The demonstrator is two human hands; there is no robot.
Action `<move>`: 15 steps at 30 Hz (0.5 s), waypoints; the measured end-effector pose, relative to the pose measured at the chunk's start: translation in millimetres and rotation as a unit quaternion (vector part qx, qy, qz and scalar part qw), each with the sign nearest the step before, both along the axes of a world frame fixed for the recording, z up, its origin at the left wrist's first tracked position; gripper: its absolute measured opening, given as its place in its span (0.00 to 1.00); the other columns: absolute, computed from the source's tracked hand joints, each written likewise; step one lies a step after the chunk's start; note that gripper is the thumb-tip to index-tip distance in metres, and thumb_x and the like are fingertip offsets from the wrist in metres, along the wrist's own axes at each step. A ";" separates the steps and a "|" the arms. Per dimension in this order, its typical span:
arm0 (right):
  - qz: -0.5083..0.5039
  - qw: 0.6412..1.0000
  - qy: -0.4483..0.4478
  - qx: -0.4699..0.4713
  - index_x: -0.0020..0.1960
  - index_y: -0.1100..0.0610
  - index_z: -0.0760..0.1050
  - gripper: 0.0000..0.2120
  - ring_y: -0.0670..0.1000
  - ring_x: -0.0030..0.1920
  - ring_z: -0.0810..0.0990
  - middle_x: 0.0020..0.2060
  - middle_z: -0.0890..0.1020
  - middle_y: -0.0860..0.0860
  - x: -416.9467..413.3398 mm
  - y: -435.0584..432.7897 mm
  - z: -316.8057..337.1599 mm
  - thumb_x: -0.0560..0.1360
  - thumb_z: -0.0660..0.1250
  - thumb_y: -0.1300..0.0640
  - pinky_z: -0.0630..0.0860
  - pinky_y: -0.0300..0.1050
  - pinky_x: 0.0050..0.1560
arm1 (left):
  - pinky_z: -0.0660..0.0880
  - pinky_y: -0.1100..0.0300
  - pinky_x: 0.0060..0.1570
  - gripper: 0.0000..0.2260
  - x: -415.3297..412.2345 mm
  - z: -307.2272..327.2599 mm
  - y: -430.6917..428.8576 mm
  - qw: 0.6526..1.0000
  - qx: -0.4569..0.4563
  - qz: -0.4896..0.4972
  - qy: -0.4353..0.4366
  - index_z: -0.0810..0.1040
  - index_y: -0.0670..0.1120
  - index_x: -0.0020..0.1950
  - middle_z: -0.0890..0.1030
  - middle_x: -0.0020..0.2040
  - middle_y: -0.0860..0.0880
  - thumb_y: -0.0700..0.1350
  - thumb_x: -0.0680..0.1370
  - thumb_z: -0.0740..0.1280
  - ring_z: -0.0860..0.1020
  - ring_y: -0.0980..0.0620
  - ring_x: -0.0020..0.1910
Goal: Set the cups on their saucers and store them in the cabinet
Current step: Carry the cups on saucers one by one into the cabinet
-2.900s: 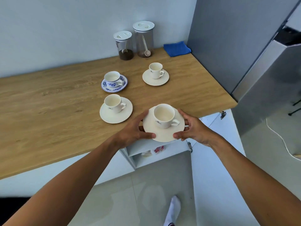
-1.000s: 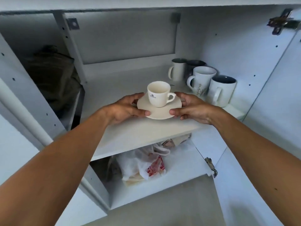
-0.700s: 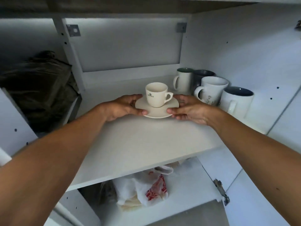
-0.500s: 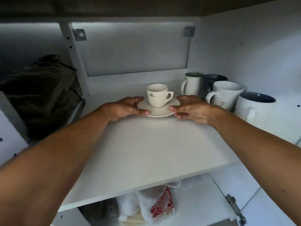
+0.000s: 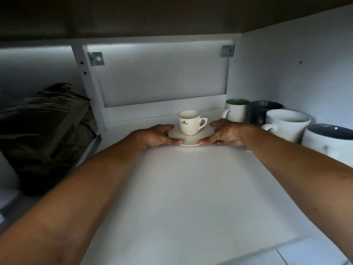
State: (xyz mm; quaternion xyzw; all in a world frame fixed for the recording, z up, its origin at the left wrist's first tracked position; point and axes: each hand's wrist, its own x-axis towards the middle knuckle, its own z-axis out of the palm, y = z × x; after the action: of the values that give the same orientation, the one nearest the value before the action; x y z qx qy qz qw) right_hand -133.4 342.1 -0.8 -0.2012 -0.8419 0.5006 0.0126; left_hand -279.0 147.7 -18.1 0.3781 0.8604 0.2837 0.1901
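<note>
Left hand (image 5: 155,136) and right hand (image 5: 226,134) each grip the saucer (image 5: 191,135) rim from opposite sides, cup (image 5: 189,122) upright between the fingers, mugs (image 5: 286,124) just right.

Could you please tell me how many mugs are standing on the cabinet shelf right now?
4, in a row along the right wall: a white mug at the back, a dark mug, a white mug, then a dark-lined mug cut off by the frame edge. More may sit out of view.

My cream cup (image 5: 191,122) stands upright on its matching saucer (image 5: 204,131), dark crest facing me, handle to the right, deep on the white cabinet shelf (image 5: 191,188).
</note>
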 end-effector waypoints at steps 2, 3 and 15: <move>-0.004 0.999 -0.016 0.033 0.76 0.59 0.61 0.46 0.51 0.53 0.79 0.66 0.74 0.55 -5.8 2.8 -0.3 0.65 0.82 0.55 0.79 0.46 0.59 | 0.60 0.56 0.74 0.49 -6.7 -1.7 5.3 1.000 -0.018 0.003 0.009 0.55 0.48 0.80 0.63 0.77 0.49 0.66 0.67 0.74 0.64 0.51 0.74; -0.009 0.999 -0.020 0.040 0.76 0.59 0.61 0.47 0.49 0.46 0.77 0.62 0.75 0.54 -8.9 4.0 -0.9 0.64 0.82 0.55 0.80 0.43 0.51 | 0.61 0.57 0.73 0.48 -10.8 -2.5 8.1 1.000 -0.025 0.004 0.015 0.54 0.48 0.80 0.64 0.77 0.48 0.65 0.69 0.73 0.64 0.50 0.74; -0.011 0.997 -0.079 0.005 0.76 0.57 0.62 0.46 0.46 0.35 0.72 0.42 0.73 0.50 -34.2 22.2 -1.5 0.64 0.82 0.60 0.66 0.38 0.33 | 0.61 0.53 0.74 0.55 -37.5 1.0 21.8 0.987 -0.130 -0.035 0.089 0.54 0.53 0.80 0.66 0.75 0.50 0.78 0.60 0.65 0.65 0.50 0.73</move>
State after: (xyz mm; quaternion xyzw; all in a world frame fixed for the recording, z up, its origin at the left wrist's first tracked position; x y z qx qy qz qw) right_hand -167.6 364.3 -2.3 -0.2493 -0.8403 0.4790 -0.0473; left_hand -316.5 169.6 -17.1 0.4035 0.8900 0.1274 0.1699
